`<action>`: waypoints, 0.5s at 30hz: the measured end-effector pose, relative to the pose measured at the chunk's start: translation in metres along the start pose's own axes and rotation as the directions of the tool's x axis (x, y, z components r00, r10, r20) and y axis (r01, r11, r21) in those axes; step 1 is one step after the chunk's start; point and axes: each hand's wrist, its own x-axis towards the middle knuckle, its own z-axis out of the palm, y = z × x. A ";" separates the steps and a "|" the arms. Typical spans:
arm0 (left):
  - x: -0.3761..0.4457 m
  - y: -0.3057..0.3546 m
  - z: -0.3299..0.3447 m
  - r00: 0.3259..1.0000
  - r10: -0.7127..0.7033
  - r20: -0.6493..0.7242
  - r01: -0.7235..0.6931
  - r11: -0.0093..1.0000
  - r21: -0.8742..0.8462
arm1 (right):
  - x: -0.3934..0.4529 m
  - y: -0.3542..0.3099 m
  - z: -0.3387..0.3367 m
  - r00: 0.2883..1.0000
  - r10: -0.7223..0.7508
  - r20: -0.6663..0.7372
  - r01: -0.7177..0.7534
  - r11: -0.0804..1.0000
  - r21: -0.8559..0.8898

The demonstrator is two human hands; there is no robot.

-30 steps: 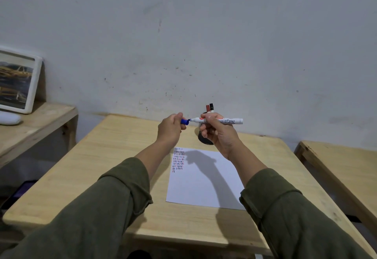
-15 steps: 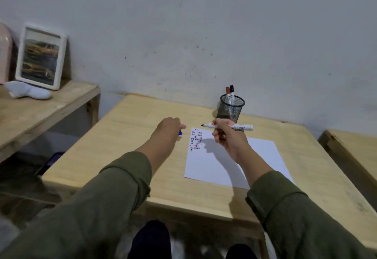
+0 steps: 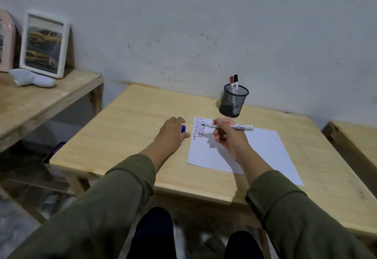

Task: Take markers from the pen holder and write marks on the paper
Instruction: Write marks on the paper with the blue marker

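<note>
A white sheet of paper (image 3: 263, 152) lies on the wooden table (image 3: 130, 136), with rows of short blue, red and black marks (image 3: 199, 128) at its top left corner. My right hand (image 3: 230, 138) holds an uncapped white marker (image 3: 236, 127) level, its dark tip pointing left just over those marks. My left hand (image 3: 172, 131) rests on the table left of the paper, fingers closed on the marker's blue cap (image 3: 183, 128). Behind the paper stands a black mesh pen holder (image 3: 234, 101) with a red-capped marker (image 3: 232, 82) and a black-capped marker (image 3: 236, 81) in it.
A lower wooden bench (image 3: 40, 99) at the left carries a white picture frame (image 3: 43, 44), a pink object (image 3: 6, 40) and a white object (image 3: 32, 80). Another wooden surface (image 3: 355, 136) stands at the right. A grey wall rises behind the table.
My hands pulled apart, and the blue cap came off the marker. My left hand dropped to the table with the cap. My right hand lowered the marker over the paper's marks.
</note>
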 end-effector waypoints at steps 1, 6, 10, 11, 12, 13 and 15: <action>-0.002 -0.001 0.001 1.000 -0.002 -0.011 0.002 1.000 -0.025 | -0.001 0.001 0.000 1.000 0.003 -0.010 -0.003 1.000 0.000; -0.011 -0.005 0.006 0.999 -0.014 -0.029 0.012 0.998 -0.066 | -0.005 0.008 0.006 0.998 0.033 -0.047 -0.034 0.999 -0.010; -0.014 -0.006 0.008 1.000 -0.004 -0.007 0.004 0.998 -0.058 | -0.010 0.015 0.012 0.992 0.038 -0.118 -0.045 0.997 -0.056; -0.015 -0.007 0.008 1.000 -0.008 -0.005 0.007 0.997 -0.072 | -0.009 0.016 0.013 0.990 0.032 -0.137 -0.044 0.995 -0.089; -0.014 -0.007 0.007 1.000 -0.011 -0.005 0.010 0.996 -0.085 | -0.008 0.017 0.013 0.988 0.023 -0.153 -0.044 0.990 -0.132; -0.014 -0.008 0.007 1.000 -0.010 -0.007 0.010 0.996 -0.090 | -0.007 0.019 0.013 0.987 0.016 -0.160 -0.045 0.983 -0.181; -0.014 -0.008 0.007 1.000 -0.004 -0.011 0.003 0.996 -0.087 | -0.006 0.021 0.013 0.988 0.001 -0.155 -0.042 0.964 -0.262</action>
